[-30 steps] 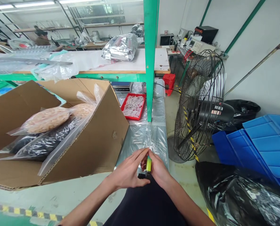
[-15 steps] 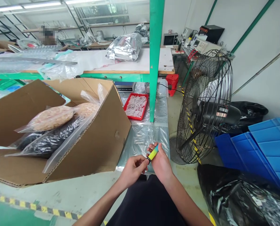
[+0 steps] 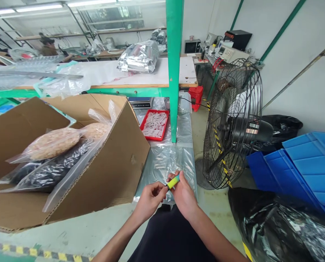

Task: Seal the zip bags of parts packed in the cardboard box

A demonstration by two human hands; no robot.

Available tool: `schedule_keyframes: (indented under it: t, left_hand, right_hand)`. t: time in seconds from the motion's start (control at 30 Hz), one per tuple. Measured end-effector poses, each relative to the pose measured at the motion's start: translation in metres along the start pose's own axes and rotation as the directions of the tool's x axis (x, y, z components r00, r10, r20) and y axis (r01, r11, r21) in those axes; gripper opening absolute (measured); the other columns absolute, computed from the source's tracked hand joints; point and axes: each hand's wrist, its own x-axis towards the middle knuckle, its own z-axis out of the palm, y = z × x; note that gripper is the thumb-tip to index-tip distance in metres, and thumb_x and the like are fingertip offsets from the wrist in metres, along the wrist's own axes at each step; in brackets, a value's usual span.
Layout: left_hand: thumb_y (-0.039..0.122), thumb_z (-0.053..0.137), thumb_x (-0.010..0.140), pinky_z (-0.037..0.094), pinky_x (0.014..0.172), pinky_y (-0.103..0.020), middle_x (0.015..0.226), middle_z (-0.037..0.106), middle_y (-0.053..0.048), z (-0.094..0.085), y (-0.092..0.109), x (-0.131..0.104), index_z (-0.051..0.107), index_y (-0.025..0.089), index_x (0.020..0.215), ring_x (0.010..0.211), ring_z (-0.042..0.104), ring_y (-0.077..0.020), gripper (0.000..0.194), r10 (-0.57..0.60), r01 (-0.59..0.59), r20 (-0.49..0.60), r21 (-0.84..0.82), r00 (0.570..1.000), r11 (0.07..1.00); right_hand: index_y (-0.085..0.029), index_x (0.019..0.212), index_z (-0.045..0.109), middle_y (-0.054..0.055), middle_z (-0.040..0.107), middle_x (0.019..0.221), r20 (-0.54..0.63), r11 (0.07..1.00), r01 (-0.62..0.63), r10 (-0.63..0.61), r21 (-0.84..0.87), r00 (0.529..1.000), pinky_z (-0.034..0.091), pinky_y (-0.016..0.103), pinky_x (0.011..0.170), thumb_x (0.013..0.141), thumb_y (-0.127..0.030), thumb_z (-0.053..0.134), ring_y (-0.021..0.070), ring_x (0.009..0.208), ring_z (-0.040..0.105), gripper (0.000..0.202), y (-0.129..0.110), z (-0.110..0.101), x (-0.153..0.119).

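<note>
Between both hands, above the plastic-covered surface [image 3: 158,160], is a small yellow-green tube [image 3: 173,182] with a blue far end and a black near end. My left hand [image 3: 149,201] pinches the black end between thumb and fingers. My right hand [image 3: 183,194] grips the blue end, thumb on the right side and fingertips behind. A red tray [image 3: 156,138] of small whitish pieces lies farther back, left of the green post [image 3: 174,72].
At left stands an open cardboard box [image 3: 118,160] with bagged parts [image 3: 54,143]. A black fan [image 3: 232,125] is at right, near blue bins [image 3: 312,160] and a black bag [image 3: 274,225]. A person [image 3: 48,46] is at the far back left.
The camera view has shifted slightly. The tube now lies at a flatter slant, still held at both ends, with both hands slightly farther left in the picture.
</note>
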Motion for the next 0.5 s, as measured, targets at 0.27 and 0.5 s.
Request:
schedule_keyframes:
  t: [0.27,0.5]
  left_hand:
    - [0.053,0.047,0.093,0.033,0.059,-0.024,0.068,0.055,-0.002,-0.006,-0.04,0.016,0.059,0.014,0.077,0.062,0.048,-0.0141,0.044,0.03,-0.074,0.21,0.202,0.977,0.977]
    - [0.046,0.045,0.094,0.033,0.062,-0.026,0.069,0.057,-0.003,0.079,-0.056,0.022,0.058,0.017,0.075,0.067,0.052,-0.0171,0.038,0.025,-0.272,0.585,0.339,0.811,0.9]
  right_hand:
    - [-0.017,0.106,0.065,0.008,0.066,0.099,-0.107,0.916,-0.028,-0.016,-0.401,0.994,0.046,0.027,0.066,0.085,-0.054,0.064,0.0178,0.084,0.062,0.043,0.014,-0.074,-0.034]
    - [-0.018,0.091,0.069,0.003,0.064,0.083,-0.003,0.535,0.06,-0.116,-0.843,0.993,0.039,0.027,0.07,0.088,-0.035,0.059,0.0156,0.076,0.055,0.021,-0.001,-0.135,-0.109]
